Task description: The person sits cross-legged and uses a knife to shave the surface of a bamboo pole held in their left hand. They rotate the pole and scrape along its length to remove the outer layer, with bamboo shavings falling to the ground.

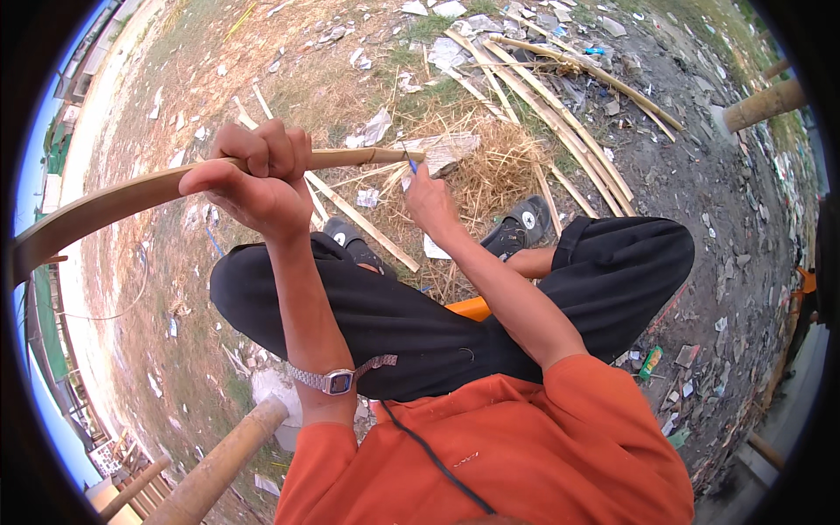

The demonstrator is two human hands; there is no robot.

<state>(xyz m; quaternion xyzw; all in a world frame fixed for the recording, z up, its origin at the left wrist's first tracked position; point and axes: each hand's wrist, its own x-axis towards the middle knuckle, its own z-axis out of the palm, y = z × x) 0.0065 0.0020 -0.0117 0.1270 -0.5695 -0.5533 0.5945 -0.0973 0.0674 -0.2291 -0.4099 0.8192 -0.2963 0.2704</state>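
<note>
My left hand (258, 179) is closed around a long, split bamboo strip (114, 203), its thumb lying along the strip. One end of the strip runs out to the left edge of view; the other reaches above my feet. There my right hand (432, 201) grips a small blue-handled tool (413, 165), whose thin dark blade seems to cross the strip near its tip. Most of the handle is hidden in my fingers. Beyond the tip a pale, flat slab (448, 150) lies on the ground among straw-like bamboo shavings (503, 166).
Several long bamboo strips (560, 122) lie ahead to the right. Loose slats (363, 214) rest near my left shoe (350, 234). Bamboo poles (223, 459) stand at lower left and at far right (766, 105). Litter covers the ground. An orange seat edge (471, 308) shows between my legs.
</note>
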